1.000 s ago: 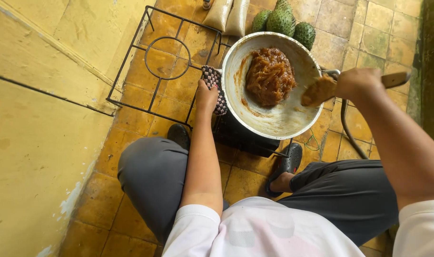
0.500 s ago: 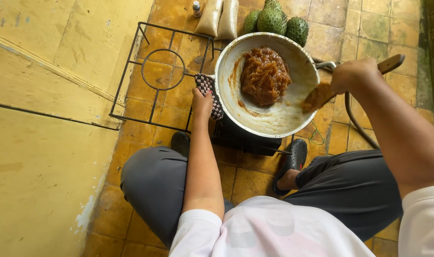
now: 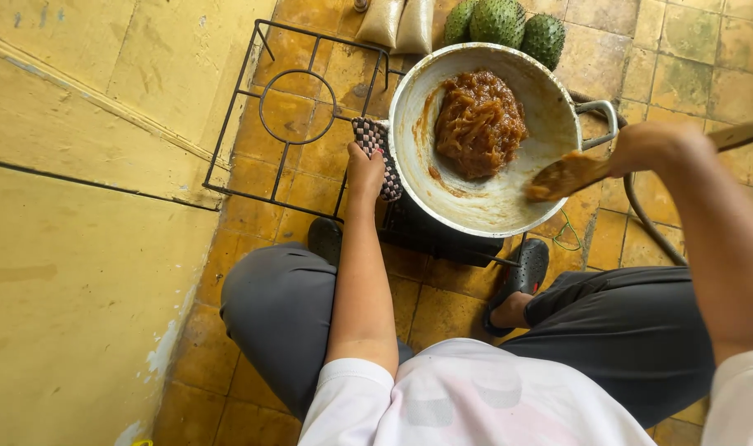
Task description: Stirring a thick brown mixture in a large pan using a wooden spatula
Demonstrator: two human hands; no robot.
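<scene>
Left hand (image 3: 365, 171) clamped on checkered cloth (image 3: 375, 154) at pan (image 3: 485, 216) rim | right hand (image 3: 651, 147) closed round wooden spoon (image 3: 576, 172) — blade coated, resting at the pan's near-right inner wall | brown paste (image 3: 479, 124) heaped at far side | pan sits on burner — floor level, between the feet.

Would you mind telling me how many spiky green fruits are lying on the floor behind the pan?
3, in a row past the pan's far rim: left fruit, middle fruit, right fruit. More may lie beyond the picture's top edge.
</scene>
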